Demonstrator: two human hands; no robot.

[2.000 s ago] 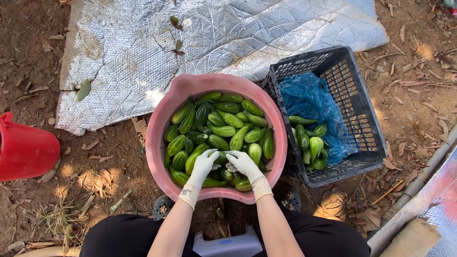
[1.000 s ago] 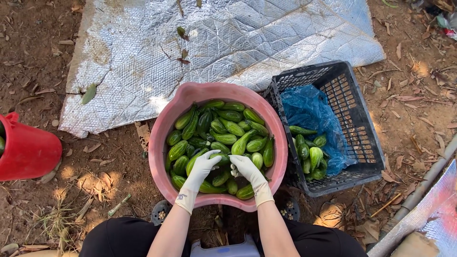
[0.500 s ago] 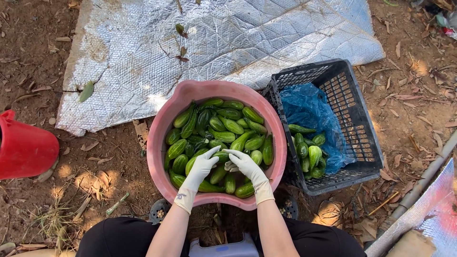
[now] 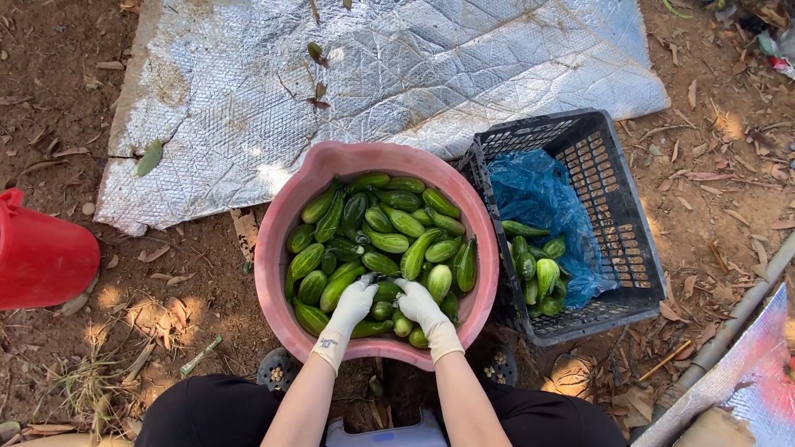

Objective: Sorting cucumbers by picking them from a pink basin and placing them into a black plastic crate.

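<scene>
Our gloved hands in the pink basin of cucumbers

We have our left hand (image 4: 352, 305) and right hand (image 4: 416, 303) side by side, nearly touching, resting on the green cucumbers (image 4: 389, 240) at the near edge of the pink basin (image 4: 277, 248); whether either one grips a cucumber we cannot tell. Most cucumbers lie just beyond our fingertips. To the right stands a black crate (image 4: 613, 207) lined with a blue bag (image 4: 530, 186).

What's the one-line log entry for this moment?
left hand: on cucumbers | right hand: on cucumbers | pink basin | black crate beside
</scene>
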